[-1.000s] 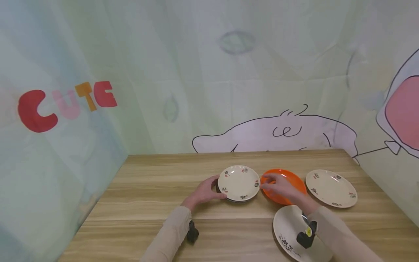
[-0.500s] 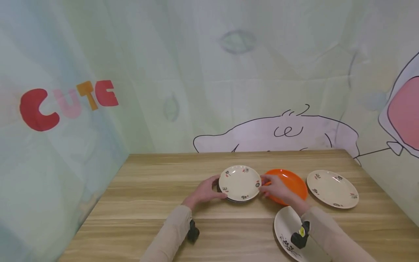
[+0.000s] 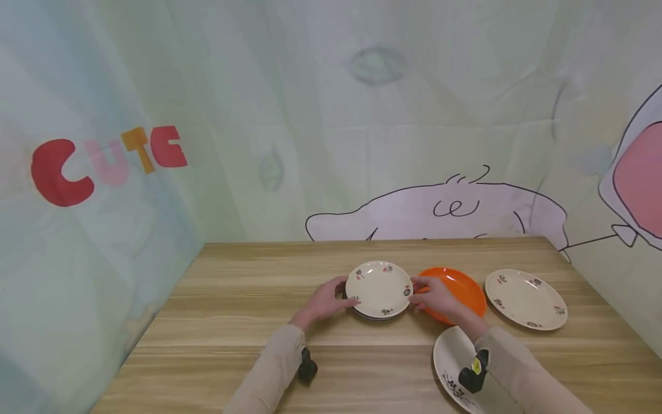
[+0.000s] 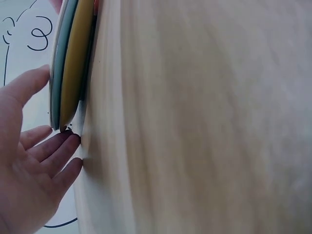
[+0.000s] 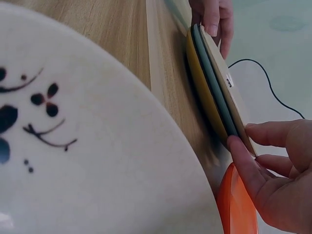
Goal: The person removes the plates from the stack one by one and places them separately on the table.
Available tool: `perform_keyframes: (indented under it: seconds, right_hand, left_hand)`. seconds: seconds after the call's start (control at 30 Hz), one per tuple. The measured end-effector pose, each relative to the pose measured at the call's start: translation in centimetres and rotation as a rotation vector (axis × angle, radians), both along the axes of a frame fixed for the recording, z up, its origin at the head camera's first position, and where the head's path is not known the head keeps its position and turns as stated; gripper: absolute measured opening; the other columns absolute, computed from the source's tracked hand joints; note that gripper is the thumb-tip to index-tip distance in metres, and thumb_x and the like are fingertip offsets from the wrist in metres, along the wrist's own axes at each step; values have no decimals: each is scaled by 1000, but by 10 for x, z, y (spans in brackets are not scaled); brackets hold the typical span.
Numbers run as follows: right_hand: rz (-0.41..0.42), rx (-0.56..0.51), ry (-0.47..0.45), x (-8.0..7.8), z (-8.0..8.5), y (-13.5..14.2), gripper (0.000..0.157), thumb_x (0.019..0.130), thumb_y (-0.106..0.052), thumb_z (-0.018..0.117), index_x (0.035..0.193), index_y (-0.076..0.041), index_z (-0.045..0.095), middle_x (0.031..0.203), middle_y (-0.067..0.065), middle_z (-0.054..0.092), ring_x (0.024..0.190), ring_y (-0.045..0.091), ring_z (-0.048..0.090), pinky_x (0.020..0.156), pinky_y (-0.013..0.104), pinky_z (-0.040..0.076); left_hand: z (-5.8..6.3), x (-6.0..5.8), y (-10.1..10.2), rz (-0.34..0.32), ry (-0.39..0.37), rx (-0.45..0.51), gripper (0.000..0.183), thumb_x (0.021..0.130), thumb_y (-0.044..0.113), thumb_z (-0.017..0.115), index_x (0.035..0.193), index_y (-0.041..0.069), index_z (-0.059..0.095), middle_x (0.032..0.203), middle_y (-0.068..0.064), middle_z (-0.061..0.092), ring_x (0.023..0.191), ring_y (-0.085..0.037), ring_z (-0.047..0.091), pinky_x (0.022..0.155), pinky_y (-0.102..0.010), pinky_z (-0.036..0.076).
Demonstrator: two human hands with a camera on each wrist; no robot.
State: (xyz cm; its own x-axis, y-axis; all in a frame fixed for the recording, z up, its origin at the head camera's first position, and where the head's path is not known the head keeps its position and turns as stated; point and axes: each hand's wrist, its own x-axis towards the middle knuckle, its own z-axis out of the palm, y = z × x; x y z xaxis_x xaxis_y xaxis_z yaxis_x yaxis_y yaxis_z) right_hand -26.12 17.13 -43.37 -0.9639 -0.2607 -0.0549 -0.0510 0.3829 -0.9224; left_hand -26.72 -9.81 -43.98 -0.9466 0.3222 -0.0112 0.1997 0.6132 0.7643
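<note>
A small cream plate (image 3: 380, 290) with little printed motifs tops a stack. Below it, the wrist views show a teal plate (image 5: 212, 78) and a yellow dish (image 4: 78, 53). My left hand (image 3: 322, 302) is at the stack's left side, its thumb against the cream rim. In the left wrist view its other fingers are spread and lightly bent beside the stack's edge. My right hand (image 3: 437, 299) pinches the right rim of the cream plate between thumb and fingers. Whether the pinch also takes in the teal rim is hard to tell.
An orange plate (image 3: 465, 290) lies right of the stack, partly under my right hand. Farther right is an oval cream plate (image 3: 524, 299). A white plate with dark flowers (image 3: 447, 359) lies under my right forearm. The wooden table (image 3: 248, 270) meets printed curtains behind.
My right hand has moved left from above the orange plate onto the cream plate's rim. The left thumb has shifted slightly up along the rim. The stack has stayed in place.
</note>
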Motion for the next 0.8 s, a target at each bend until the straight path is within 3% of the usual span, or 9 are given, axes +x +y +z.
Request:
perform_keyframes:
  seconds: [0.17,0.43,0.67,0.8]
  right_hand:
    - [-17,12,-18,0,-1,0,52,79,1,64,124,14,44,102,22,56,72,17,60,64,28,56]
    - [31,27,-1,1,-1,5,58,77,-1,67,127,13,42,106,21,57,74,17,59,67,29,55]
    - [66,-23,6,1,-1,6,56,76,4,64,126,14,42,104,23,58,74,20,61,67,31,55]
    - [52,-37,14,0,-4,4,54,75,7,62,125,15,43,102,23,58,72,19,61,65,32,55]
  left_hand:
    - [-4,-3,1,17,31,13,62,78,28,71,128,0,46,124,-16,53,114,-27,50,101,-40,38]
    - [-7,-4,3,63,20,39,62,75,26,74,125,0,50,119,-14,57,108,-25,55,95,-38,43]
    - [-7,-5,6,85,-32,121,62,74,18,75,127,-1,48,123,-18,53,104,-27,57,73,-28,54]
    - [-7,-4,9,126,-52,123,61,73,15,75,126,-1,49,121,-19,54,93,-23,59,60,-24,53]
